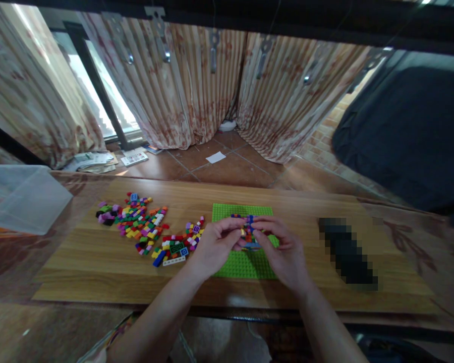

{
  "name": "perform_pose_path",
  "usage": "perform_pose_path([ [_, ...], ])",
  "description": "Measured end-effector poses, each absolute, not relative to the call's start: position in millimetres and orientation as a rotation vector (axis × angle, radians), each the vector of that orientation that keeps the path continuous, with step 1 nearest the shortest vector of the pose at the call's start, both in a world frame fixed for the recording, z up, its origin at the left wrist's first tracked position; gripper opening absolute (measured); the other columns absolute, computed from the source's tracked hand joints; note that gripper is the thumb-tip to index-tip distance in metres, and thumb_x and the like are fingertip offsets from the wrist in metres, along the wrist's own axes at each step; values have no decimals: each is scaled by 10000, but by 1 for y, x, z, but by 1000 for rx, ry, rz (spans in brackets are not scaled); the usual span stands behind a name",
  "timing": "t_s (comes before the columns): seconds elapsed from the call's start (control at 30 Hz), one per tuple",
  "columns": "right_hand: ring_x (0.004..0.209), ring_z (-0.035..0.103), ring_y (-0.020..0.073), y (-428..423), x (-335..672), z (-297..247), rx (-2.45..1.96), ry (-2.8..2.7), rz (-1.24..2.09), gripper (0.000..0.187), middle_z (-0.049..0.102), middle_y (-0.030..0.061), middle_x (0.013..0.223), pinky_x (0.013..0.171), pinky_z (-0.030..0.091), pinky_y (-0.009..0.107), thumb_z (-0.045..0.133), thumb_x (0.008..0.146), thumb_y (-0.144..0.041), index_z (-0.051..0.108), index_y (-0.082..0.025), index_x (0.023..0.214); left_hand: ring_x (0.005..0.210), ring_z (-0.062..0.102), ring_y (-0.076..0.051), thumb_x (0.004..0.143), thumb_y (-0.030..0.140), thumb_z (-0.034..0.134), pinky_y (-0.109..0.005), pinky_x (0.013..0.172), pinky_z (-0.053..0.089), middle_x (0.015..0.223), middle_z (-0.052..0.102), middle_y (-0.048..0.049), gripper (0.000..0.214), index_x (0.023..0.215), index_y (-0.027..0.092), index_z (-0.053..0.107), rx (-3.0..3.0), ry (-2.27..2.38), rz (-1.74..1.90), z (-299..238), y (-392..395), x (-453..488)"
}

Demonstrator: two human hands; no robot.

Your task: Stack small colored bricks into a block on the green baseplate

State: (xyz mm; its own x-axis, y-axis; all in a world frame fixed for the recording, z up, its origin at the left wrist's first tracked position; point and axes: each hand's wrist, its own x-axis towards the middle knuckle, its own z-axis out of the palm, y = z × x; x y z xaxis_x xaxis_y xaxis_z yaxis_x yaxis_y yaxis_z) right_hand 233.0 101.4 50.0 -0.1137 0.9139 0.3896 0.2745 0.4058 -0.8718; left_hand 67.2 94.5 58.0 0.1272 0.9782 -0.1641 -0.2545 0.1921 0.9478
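A green studded baseplate lies on the wooden board, and a small multicoloured build of toy bricks rises from its middle. Fingers and thumb of my left hand are pinched at the build's left side, by a small yellowish brick. From the other side, my right hand grips the build with thumb and fingertips. Blue, orange and purple parts show between the hands; the fingers hide the rest. Left of my left hand lies a loose heap of small bricks in many colours.
The wooden board carries everything. A translucent plastic bin stands at the far left. A dark pixelated object lies on the right. Beyond are papers on the tiled floor, patterned curtains and a dark cloth-covered shape.
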Motion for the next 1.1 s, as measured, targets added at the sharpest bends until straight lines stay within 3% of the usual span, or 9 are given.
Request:
perform_pose_path([
  [0.23,1103,603,216,98,232,53,-1053,-1831,698,184,657,63,1147,968,487,425,590,914,-292,724,-297,1041,627,636,-105,741,284,732,-206,574,509,803,716,-34,348,1049,139,658,973,929,1104,56,95,67],
  [0.43,1097,601,206,98,230,51,-1060,-1855,680,171,656,52,1144,975,480,415,585,923,-290,736,-297,1001,652,654,-108,711,250,749,-218,605,545,806,712,-22,389,1061,138,623,909,937,1136,55,95,68],
  [0.7,1041,613,202,105,241,44,-1104,-1830,567,134,663,43,1081,941,493,407,603,909,-281,733,-285,939,670,666,-113,759,190,671,-232,622,550,838,695,-27,273,1024,141,629,902,999,1143,51,98,75],
  [0.83,1034,606,209,110,252,39,-1160,-1809,494,124,654,41,1082,919,495,414,617,897,-286,735,-296,932,669,644,-126,821,179,594,-252,616,529,844,691,-30,204,1011,157,663,1236,1237,1167,48,98,67],
  [1.1,1052,584,225,108,248,39,-1149,-1979,430,142,637,55,1114,927,485,445,599,900,-245,726,-295,937,875,622,-170,869,165,562,-324,821,499,920,673,-44,185,927,212,731,1999,1456,1100,50,91,64],
])
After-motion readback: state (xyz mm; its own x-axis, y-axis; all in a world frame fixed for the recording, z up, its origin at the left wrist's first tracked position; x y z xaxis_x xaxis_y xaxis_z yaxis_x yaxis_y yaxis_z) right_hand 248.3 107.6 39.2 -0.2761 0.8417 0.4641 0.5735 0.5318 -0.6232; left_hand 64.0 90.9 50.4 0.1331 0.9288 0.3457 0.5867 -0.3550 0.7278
